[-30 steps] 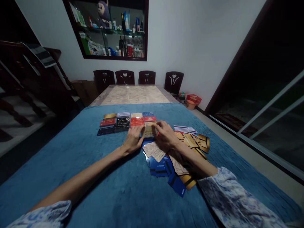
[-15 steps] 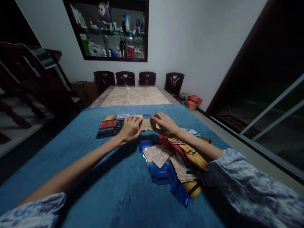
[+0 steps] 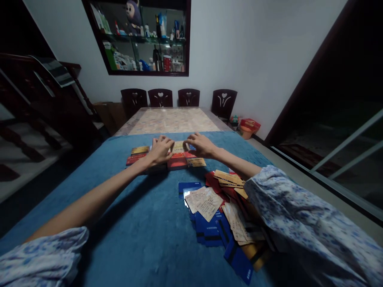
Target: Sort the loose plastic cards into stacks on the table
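At the left, a red rectangular card [image 3: 133,160] and a gold rectangular card [image 3: 140,150] are seen laid on the table [image 3: 170,119], over a blue cloth [image 3: 128,247]. Beside them, the left hand [image 3: 162,149] is held palm down, its fingers bent at the left edge of a pale yellow printed card [image 3: 178,146]. Behind the red stacked cards [image 3: 176,163], this card is flanked by both hands; whether it is gripped by either cannot be told. From the right, its edge is approached by the bent fingers of the right hand [image 3: 200,145]. Nearer, blue striped cards [image 3: 208,233] are partly covered by cream printed slips [image 3: 210,205]. Rightmost, a red-and-gold card heap [image 3: 229,179] is partly hidden by a floral sleeve [image 3: 302,223].
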The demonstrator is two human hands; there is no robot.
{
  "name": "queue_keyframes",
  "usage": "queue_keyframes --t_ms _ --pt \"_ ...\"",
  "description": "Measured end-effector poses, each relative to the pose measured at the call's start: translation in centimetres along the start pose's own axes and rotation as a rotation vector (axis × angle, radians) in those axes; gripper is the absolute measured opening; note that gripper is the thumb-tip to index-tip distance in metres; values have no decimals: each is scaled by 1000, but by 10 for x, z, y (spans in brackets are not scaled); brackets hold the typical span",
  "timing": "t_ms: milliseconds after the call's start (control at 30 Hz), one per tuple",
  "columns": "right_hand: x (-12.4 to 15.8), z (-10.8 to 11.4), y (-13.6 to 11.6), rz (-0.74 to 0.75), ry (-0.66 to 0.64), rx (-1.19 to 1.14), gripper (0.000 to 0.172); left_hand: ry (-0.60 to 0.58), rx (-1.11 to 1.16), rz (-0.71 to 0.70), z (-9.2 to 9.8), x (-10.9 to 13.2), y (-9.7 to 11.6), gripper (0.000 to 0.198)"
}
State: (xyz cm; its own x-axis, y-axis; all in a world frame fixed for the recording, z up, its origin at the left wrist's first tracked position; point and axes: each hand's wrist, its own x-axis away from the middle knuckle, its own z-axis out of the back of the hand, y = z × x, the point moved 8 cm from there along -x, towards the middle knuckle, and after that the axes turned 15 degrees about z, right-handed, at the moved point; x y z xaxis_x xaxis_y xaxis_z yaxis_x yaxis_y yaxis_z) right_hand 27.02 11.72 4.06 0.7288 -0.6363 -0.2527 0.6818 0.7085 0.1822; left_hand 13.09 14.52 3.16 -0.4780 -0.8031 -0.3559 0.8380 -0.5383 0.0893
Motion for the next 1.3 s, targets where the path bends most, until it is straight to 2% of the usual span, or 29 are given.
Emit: queue_keyframes --t_ms 200,500,667,967,1300 --pt "-20 -14 14 -23 -26 -19 25 -39 -28 -2 -13 -22 -17 20" --pt "-43 -42 40 -56 -96 -26 28 -120 -34 -20 -34 -50 -33 15" --pt "-55 -56 48 -56 -135 -49 25 -187 -43 26 -48 -62 -42 15" --pt "-63 -75 53 -73 -215 -60 29 -297 -90 66 -70 -73 -48 20" --pt "-64 -87 56 -133 -390 -113 38 -426 -205 102 -89 -81 -51 27"
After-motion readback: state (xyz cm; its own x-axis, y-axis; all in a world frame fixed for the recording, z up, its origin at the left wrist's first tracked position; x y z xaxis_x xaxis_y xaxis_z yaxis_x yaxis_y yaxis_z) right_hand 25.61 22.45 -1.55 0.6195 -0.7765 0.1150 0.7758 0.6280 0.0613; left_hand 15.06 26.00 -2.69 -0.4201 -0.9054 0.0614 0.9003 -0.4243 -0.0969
